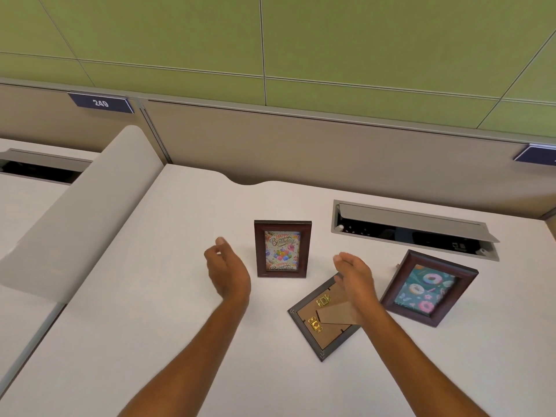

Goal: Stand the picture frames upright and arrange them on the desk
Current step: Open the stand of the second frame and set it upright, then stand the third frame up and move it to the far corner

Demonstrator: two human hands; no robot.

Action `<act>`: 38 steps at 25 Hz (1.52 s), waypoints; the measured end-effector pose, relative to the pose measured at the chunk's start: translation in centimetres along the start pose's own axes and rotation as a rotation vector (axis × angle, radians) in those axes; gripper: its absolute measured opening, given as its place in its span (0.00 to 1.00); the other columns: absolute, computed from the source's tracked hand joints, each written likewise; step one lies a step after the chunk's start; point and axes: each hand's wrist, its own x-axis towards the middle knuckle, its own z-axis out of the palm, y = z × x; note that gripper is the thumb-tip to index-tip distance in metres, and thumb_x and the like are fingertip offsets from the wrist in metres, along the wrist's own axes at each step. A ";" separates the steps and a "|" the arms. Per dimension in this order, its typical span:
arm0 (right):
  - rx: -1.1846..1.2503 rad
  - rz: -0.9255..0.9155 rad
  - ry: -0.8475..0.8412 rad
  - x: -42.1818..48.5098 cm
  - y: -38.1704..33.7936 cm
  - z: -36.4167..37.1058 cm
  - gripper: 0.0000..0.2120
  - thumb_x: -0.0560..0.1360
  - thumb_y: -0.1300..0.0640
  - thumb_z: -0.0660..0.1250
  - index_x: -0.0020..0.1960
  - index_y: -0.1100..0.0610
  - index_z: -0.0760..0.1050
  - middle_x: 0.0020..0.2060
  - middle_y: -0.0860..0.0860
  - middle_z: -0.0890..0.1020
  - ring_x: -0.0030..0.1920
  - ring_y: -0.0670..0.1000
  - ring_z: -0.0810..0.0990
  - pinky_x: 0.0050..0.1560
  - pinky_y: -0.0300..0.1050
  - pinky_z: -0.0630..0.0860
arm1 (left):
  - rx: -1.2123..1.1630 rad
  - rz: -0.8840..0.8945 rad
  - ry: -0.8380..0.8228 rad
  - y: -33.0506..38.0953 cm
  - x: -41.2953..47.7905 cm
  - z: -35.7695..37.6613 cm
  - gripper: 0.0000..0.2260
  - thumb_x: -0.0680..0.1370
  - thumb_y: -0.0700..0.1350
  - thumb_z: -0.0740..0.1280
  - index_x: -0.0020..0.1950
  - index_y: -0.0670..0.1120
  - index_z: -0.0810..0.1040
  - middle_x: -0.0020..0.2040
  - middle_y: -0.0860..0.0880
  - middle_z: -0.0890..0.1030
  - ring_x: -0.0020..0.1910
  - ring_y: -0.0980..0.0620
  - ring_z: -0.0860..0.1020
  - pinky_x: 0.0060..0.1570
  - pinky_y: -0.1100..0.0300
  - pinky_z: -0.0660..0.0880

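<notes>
I see the cable box sunk into the worktop at upper right, lid raised. Its inside is dark, and I can barely make out a socket-like part. At centre the birthday frame stands upright. The left hand hovers beside it, fingers loosely curled, holding nothing. The right hand, fingers relaxed and open, hangs over the face-down frame, hiding its upper corner; I can't tell if it touches. The doughnut frame sits tilted at right; I can't tell whether it's propped.
</notes>
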 end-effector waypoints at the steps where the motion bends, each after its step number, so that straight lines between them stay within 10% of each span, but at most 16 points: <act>1: -0.006 0.019 0.045 -0.9 0.9 -1.1 0.20 0.83 0.52 0.70 0.74 0.54 0.75 0.67 0.50 0.81 0.68 0.54 0.79 0.75 0.57 0.75 | 0.013 -0.002 0.014 -0.9 -0.7 -0.4 0.26 0.85 0.65 0.54 0.62 0.45 0.76 0.55 0.44 0.83 0.55 0.39 0.80 0.53 0.49 0.75; 17: -0.030 0.288 0.139 -8.4 11.4 -6.2 0.24 0.83 0.56 0.70 0.76 0.58 0.72 0.69 0.56 0.79 0.67 0.60 0.80 0.73 0.60 0.78 | 0.480 0.026 -0.749 -6.7 -10.0 -0.2 0.11 0.85 0.53 0.61 0.53 0.52 0.82 0.52 0.53 0.84 0.51 0.53 0.79 0.48 0.57 0.72; 23: 0.001 0.339 0.180 -8.3 12.1 -4.9 0.22 0.82 0.56 0.71 0.74 0.61 0.73 0.63 0.55 0.81 0.63 0.60 0.82 0.72 0.60 0.79 | 0.593 0.090 -0.819 -7.1 -10.3 0.4 0.17 0.86 0.51 0.63 0.71 0.46 0.79 0.59 0.52 0.80 0.58 0.49 0.76 0.59 0.57 0.70; 28: 0.016 0.319 0.219 -7.6 12.1 -4.3 0.07 0.79 0.59 0.70 0.44 0.61 0.82 0.46 0.61 0.87 0.47 0.58 0.85 0.61 0.57 0.84 | 0.607 0.088 -0.838 -7.4 -10.4 0.4 0.21 0.85 0.52 0.64 0.76 0.48 0.76 0.71 0.47 0.80 0.66 0.48 0.77 0.62 0.56 0.71; 38: 0.302 0.370 0.229 -8.0 12.8 -5.8 0.08 0.79 0.67 0.70 0.57 0.66 0.83 0.52 0.65 0.88 0.48 0.58 0.86 0.60 0.56 0.85 | 0.506 -0.005 -0.729 -7.7 -12.0 -1.1 0.14 0.83 0.52 0.67 0.67 0.52 0.82 0.61 0.53 0.81 0.59 0.51 0.78 0.55 0.58 0.72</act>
